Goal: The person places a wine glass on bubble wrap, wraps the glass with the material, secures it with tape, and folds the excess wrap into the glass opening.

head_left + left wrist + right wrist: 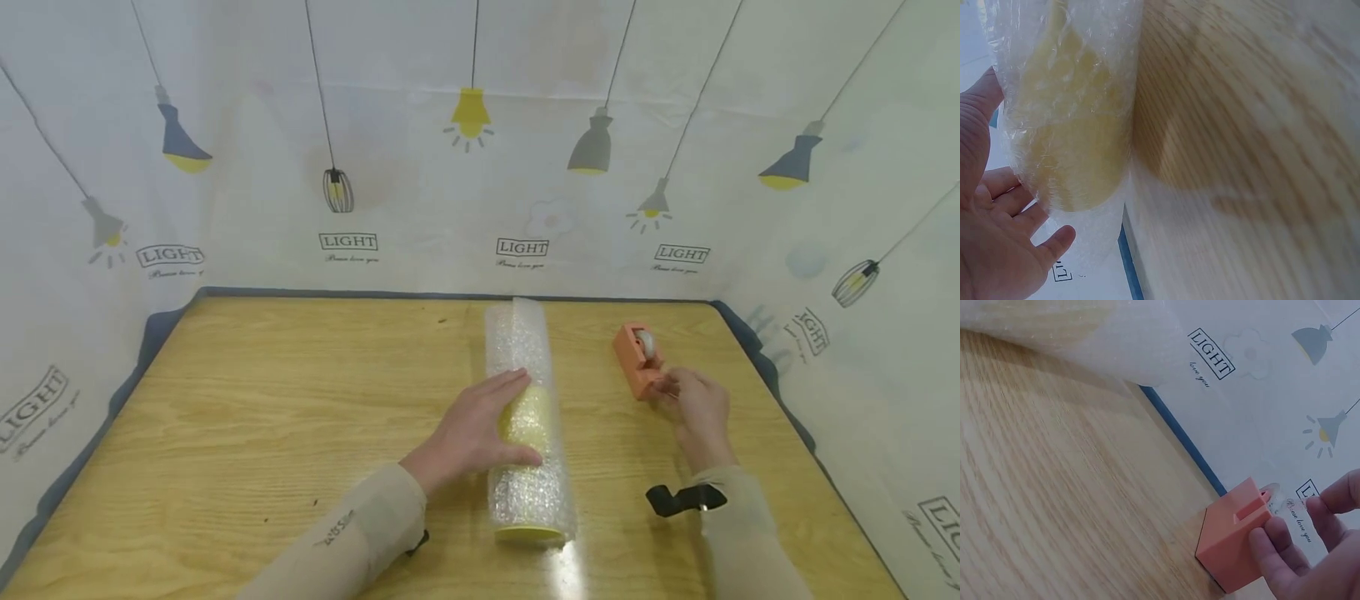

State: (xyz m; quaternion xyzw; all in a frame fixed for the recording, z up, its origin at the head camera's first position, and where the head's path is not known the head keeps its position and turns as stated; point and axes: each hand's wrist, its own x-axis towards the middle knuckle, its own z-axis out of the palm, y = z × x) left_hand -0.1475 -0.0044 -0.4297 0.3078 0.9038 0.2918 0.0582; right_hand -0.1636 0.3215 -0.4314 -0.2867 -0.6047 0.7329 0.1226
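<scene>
A bubble-wrap roll (517,342) lies lengthwise on the wooden table. Through the clear layers shows a yellow thing (1079,150), wide and rounded at one end and tapering to a narrow neck. My left hand (472,429) rests across the roll from the left, thumb and fingers spread over it. To the right stands an orange tape dispenser (637,362) with a roll of clear tape (644,342) in it. At its near end my right hand (697,408) pinches the tape's end between thumb and forefinger. In the right wrist view, other fingertips (1279,531) touch the dispenser's side.
The wooden table (300,400) is bordered at the back and sides by a pale curtain (420,192) printed with hanging lamps. A dark blue edge runs along its foot. A black strap (686,500) hangs at the right wrist.
</scene>
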